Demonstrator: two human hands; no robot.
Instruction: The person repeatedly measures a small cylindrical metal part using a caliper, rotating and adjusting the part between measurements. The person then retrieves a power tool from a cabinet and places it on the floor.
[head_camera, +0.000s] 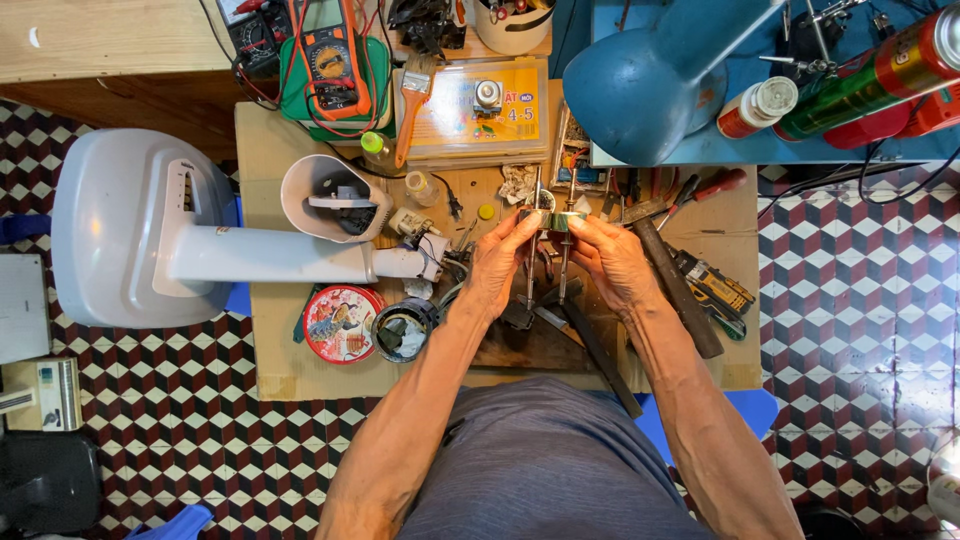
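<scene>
My left hand (497, 262) and my right hand (612, 258) together grip a small cylindrical metal motor part (556, 221) with thin shafts (566, 262) running down from it, held above the low wooden work table (300, 370). The fingertips of both hands pinch its two sides. To the left lies a grey-white fan body (140, 235) on its side, its neck (300, 258) reaching toward my left hand, with loose wires (432, 240) at its end.
A round red tin lid (341, 322) and a dark open cup (402, 330) sit near my left forearm. Hammer (675, 285), screwdrivers (710, 188) and pliers (722, 290) lie right. A multimeter (332, 55), brush (412, 105), yellow parts box (480, 110) and blue lamp (650, 85) stand behind.
</scene>
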